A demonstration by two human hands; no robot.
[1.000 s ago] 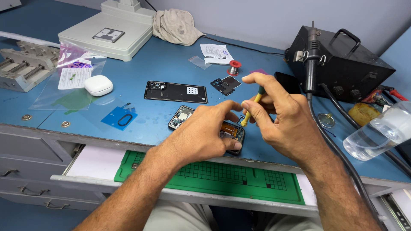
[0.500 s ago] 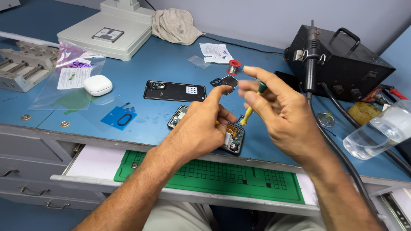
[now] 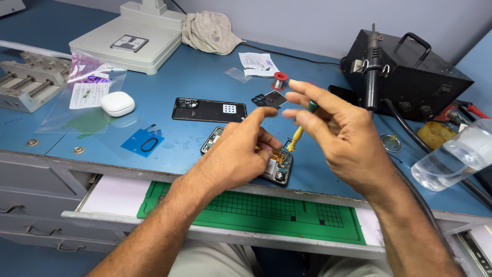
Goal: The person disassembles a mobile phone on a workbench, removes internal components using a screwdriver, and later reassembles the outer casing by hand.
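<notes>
- Since half a second ago the right hand [image 3: 341,136] has lifted a little further off the opened phone [image 3: 274,166], its fingers spreading wider, while the left hand [image 3: 241,154] stays down on the phone; a second ago both hands were closed in over it.
- At the far left of the frame a grey vise [image 3: 25,82] sits by a clear plastic bag [image 3: 82,97] with a paper slip inside, and a white earbud case [image 3: 117,103] lies just beside it.
- Toward the centre, the black back cover [image 3: 209,110] lies flat on the blue bench [image 3: 169,77], apart from the phone.
- The left hand rests on the opened phone at the bench's front edge, fingers curled over it and forefinger raised; whether it actually pinches the frame cannot be told.
- The phone looks light and rigid, but with its bare boards and thin ribbon cables exposed it is likely fragile; the outer frame edges seem the safe place to hold it.
- The right hand hovers above, fingers loosely spread, with a yellow-and-green screwdriver [image 3: 299,134] tucked between them, tip pointing down.
- At the right stand a black hot-air station [image 3: 410,77] and a clear bottle [image 3: 453,161].
</notes>
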